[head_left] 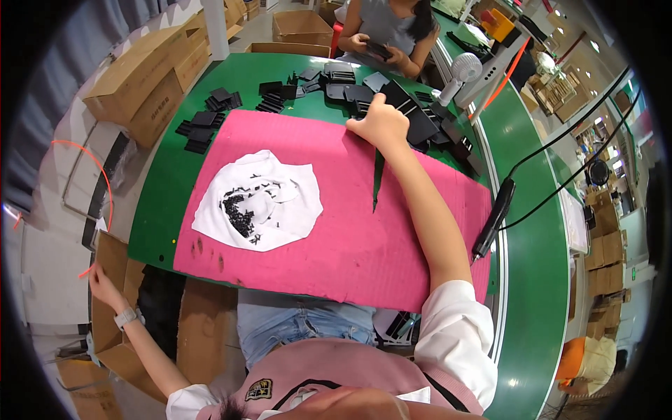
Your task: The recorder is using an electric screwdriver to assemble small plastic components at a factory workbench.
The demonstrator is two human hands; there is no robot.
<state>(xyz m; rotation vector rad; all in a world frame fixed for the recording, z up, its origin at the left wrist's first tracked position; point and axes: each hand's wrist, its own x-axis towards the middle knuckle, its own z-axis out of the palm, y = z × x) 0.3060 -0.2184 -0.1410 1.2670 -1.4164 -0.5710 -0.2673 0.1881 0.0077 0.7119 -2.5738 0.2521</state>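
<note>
My right hand point(383, 120) reaches over the far edge of a pink board point(336, 245), next to black flat plastic pieces point(358, 93). Its thumb and index finger stick out while the other fingers look curled. Dark tweezers point(377, 183) come out from under that hand, tip toward me; their upper end is hidden in the hand. Far out to the left, my left hand point(106, 285) is beside an open cardboard box point(108, 259), close to the end of an orange hose point(87, 270); its fingers are too small to read. A white cloth point(301, 192) on the board carries many tiny black parts point(239, 215).
A black corded electric screwdriver point(494, 218) rests at the board's right edge. More black pieces point(199, 129) lie along the far side of the green table point(157, 210). Across it sits another person point(395, 35) holding a dark object. A small white fan point(465, 68) stands nearby.
</note>
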